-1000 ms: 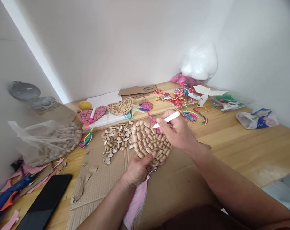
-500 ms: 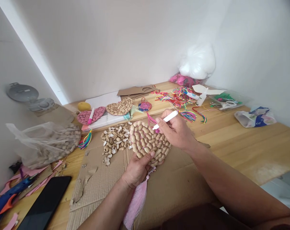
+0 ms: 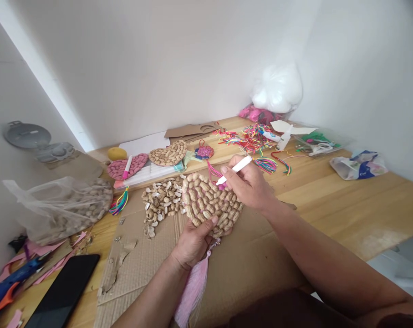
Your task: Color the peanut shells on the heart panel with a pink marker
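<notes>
My left hand [image 3: 192,243] grips the lower edge of a heart-shaped piece covered in peanut shells [image 3: 208,202], thumb on top. A pink tassel [image 3: 192,291] hangs from the piece below that hand. My right hand [image 3: 250,184] is closed round a white marker [image 3: 234,169], its tip touching the shells at the piece's upper right. Both hands are over a sheet of brown cardboard [image 3: 148,259] on the wooden table.
Loose peanut shells [image 3: 160,202] lie left of the heart. A plastic bag of peanuts [image 3: 68,207], a black phone [image 3: 64,294] and a blue glue gun [image 3: 8,284] are at left. Two more shell hearts [image 3: 167,154], coloured threads [image 3: 252,139] and a white bag [image 3: 277,91] sit behind.
The view has shifted slightly, so everything sits a little further left. My right hand and the marker tip stay on the heart's upper right; my left hand keeps its grip.
</notes>
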The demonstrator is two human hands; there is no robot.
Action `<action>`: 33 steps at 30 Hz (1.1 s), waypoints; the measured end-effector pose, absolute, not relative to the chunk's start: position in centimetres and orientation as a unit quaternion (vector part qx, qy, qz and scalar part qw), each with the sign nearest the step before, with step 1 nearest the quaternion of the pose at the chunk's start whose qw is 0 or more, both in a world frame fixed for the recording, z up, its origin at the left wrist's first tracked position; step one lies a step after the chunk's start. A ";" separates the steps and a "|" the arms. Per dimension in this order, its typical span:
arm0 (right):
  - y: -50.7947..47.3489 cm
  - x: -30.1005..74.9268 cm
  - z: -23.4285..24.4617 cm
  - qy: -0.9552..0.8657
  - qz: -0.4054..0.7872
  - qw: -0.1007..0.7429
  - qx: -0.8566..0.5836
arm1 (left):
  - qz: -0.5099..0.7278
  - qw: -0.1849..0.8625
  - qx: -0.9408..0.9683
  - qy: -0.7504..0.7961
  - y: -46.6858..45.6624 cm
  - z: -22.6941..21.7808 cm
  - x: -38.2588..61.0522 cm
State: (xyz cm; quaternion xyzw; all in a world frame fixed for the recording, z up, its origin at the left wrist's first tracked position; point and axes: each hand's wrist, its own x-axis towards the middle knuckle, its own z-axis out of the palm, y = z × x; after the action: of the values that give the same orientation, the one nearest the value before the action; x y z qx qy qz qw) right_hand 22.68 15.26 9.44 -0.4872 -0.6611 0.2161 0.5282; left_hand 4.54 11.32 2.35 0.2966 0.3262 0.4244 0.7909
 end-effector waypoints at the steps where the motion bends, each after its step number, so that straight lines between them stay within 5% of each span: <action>1: 15.2 22.6 9.5 -0.660 0.223 0.530 -0.483 | 0.423 0.791 0.298 0.326 11.3 2.4 4.5; 14: 15.2 22.7 9.5 -0.667 0.238 0.537 -0.460 | 0.416 0.788 0.311 0.330 11.3 2.2 4.4; 33: 14.3 22.7 10.3 -0.741 0.087 0.470 -0.472 | 0.428 0.783 0.328 0.309 11.2 1.4 4.8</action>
State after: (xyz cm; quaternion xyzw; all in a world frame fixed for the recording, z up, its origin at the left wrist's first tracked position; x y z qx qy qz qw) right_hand 22.67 14.29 10.33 -0.4720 -0.7406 0.0869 0.4703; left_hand 4.78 11.22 1.38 0.3284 0.3089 0.4283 0.7831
